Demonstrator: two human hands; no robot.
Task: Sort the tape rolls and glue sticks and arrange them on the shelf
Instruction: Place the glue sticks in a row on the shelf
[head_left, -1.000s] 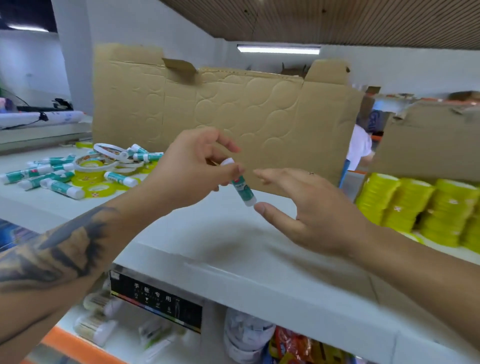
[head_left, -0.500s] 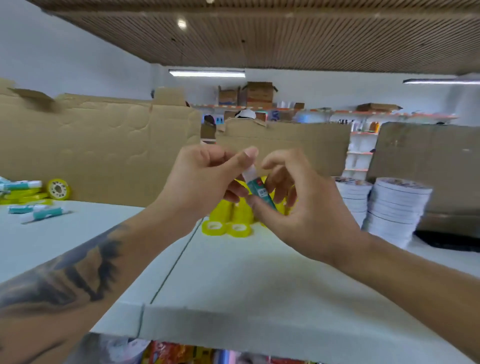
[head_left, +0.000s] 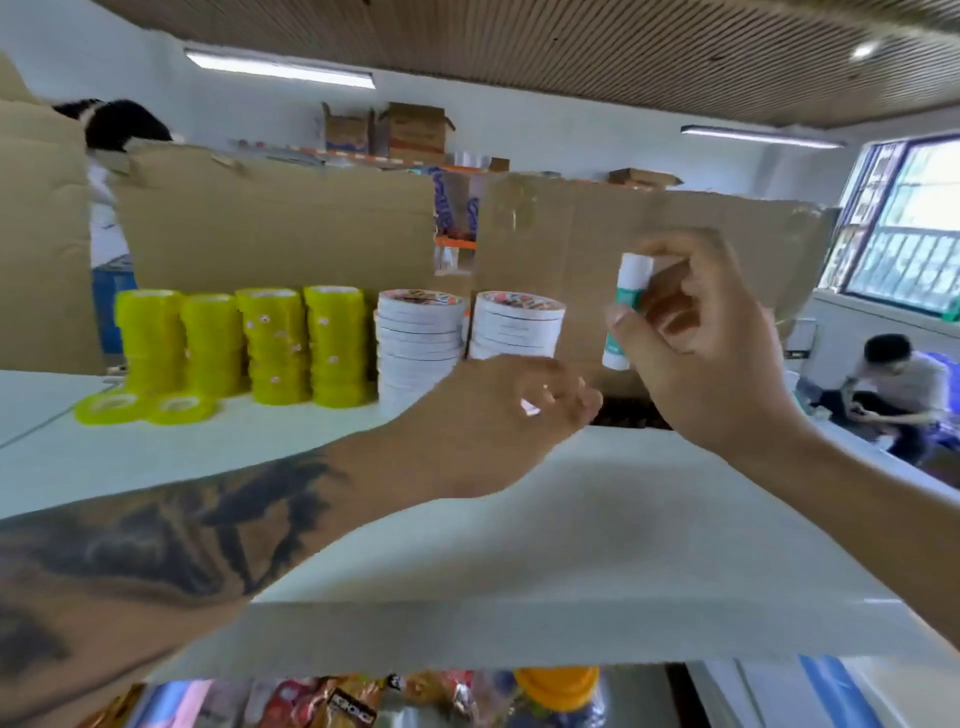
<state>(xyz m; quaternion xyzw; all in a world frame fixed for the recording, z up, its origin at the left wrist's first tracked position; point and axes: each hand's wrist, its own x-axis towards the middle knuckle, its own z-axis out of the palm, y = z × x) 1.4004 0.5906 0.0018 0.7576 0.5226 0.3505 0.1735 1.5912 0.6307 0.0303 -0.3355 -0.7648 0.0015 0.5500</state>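
Observation:
My right hand (head_left: 696, 343) holds a white and teal glue stick (head_left: 627, 306) upright between thumb and fingers, above the white shelf top (head_left: 571, 519) and to the right of the tape stacks. My left hand (head_left: 498, 415) hovers lower, just left of it, fingers loosely curled and holding nothing that I can see. Several stacks of yellow tape rolls (head_left: 270, 348) stand in a row at the back left, with two loose yellow rolls (head_left: 145, 408) lying in front. Two stacks of white tape rolls (head_left: 467, 338) stand beside them.
Cardboard sheets (head_left: 275, 228) form a wall behind the shelf top. A person (head_left: 898, 384) crouches at the far right near a window. Packaged goods (head_left: 363, 701) fill the shelf level below. Another person's dark head (head_left: 114, 124) shows above the cardboard at left.
The view swung right to the tape stacks. The glue stick passed from my left hand to my right, which raised it upright; my left hand let go and dropped lower.

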